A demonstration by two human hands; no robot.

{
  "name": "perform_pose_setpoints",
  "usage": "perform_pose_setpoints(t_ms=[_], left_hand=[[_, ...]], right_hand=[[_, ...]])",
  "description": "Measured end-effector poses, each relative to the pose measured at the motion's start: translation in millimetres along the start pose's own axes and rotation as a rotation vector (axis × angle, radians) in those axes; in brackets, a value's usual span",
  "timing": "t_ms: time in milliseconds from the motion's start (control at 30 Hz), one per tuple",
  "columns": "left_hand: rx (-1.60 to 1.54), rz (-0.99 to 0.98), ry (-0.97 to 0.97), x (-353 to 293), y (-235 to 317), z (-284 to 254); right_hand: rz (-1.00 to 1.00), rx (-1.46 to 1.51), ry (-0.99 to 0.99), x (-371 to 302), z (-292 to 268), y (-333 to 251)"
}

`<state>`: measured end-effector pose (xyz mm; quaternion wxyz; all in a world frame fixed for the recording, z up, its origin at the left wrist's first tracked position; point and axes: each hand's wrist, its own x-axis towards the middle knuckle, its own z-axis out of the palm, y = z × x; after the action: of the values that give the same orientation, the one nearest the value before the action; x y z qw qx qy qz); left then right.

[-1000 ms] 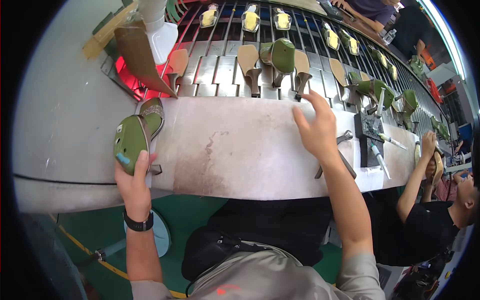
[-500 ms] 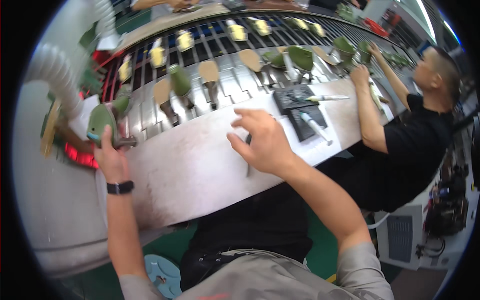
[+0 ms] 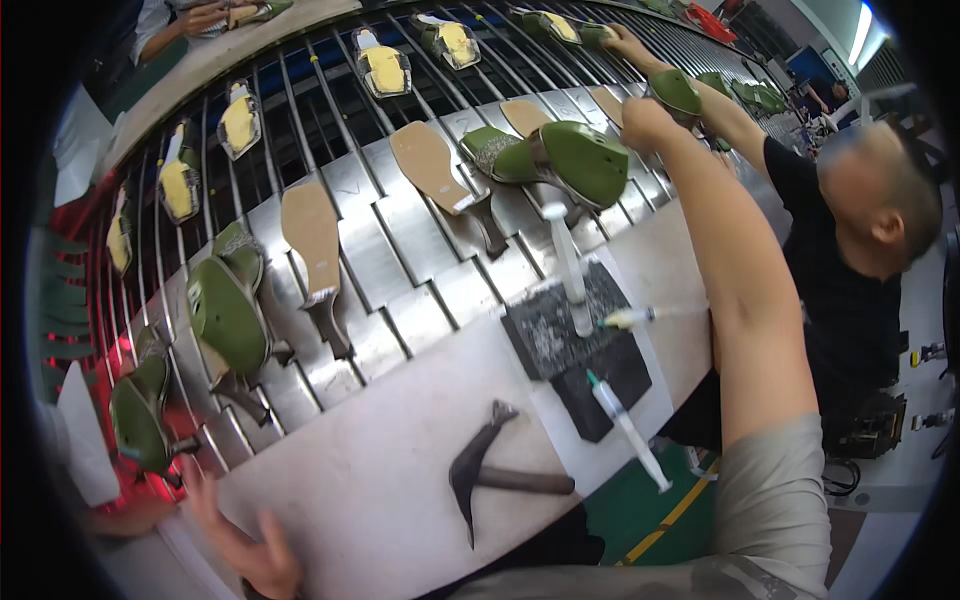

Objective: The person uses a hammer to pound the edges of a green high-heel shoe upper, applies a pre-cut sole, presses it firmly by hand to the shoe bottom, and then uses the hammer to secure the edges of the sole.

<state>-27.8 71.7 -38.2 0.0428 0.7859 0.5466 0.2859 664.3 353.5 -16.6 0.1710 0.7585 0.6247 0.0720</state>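
Note:
At the lower left, my left hand (image 3: 245, 540) is open, its fingers spread and a little blurred. Just beyond its fingertips a green high-heeled shoe (image 3: 145, 410) rests on the metal slats of the conveyor (image 3: 410, 270). Another green shoe (image 3: 230, 310) stands to its right. My right arm stretches far over the conveyor, and my right hand (image 3: 648, 125) is beside a green shoe piece (image 3: 677, 92); its fingers are hidden. Nearer to me lies a green shoe (image 3: 580, 165) with a glittery strap. Tan soles with heels (image 3: 312, 235) lie between the shoes.
A dark hammer (image 3: 480, 472) lies on the pale bench (image 3: 370, 470). Black blocks (image 3: 550, 335) hold a white syringe (image 3: 568, 265); a syringe (image 3: 628, 430) overhangs the edge. Yellow-bottomed shoe pieces (image 3: 383, 70) sit on the far rods. At right, a co-worker's arm (image 3: 730, 105) reaches across.
My left hand has let go of the green shoe, now on the slats, and drawn back. My right hand has moved from over the bench to the far right, uncovering the hammer. The view has shifted.

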Motion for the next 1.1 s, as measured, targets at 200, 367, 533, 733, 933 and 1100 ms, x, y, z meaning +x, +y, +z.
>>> perform_pose_setpoints(t_ms=[200, 367, 533, 733, 933, 1100], left_hand=[[0.055, -0.168, -0.333, 14.5, 31.8, 16.5], [0.073, -0.178, -0.352, 22.5, 32.1, 20.1], [0.091, -0.229, -0.364, 22.6, 32.6, 18.2], [0.129, -0.284, -0.443, 0.1, 22.1, 16.5], [0.089, -0.297, -0.467, 12.7, 22.2, 12.9], [0.115, -0.273, -0.400, 23.3, 27.4, 12.7]], right_hand=[[0.231, 0.076, -0.030, 73.6, 73.3, 30.7], [0.419, 0.356, 0.347, 141.5, 45.2, 27.3], [0.377, 0.423, 0.534, 229.4, 0.3, -3.2], [0.282, 0.296, 0.201, 307.7, 8.5, -16.3], [0.386, 0.195, 0.298, 253.4, -6.8, -63.8], [0.314, 0.165, 0.473, 170.9, -61.6, -61.4]])
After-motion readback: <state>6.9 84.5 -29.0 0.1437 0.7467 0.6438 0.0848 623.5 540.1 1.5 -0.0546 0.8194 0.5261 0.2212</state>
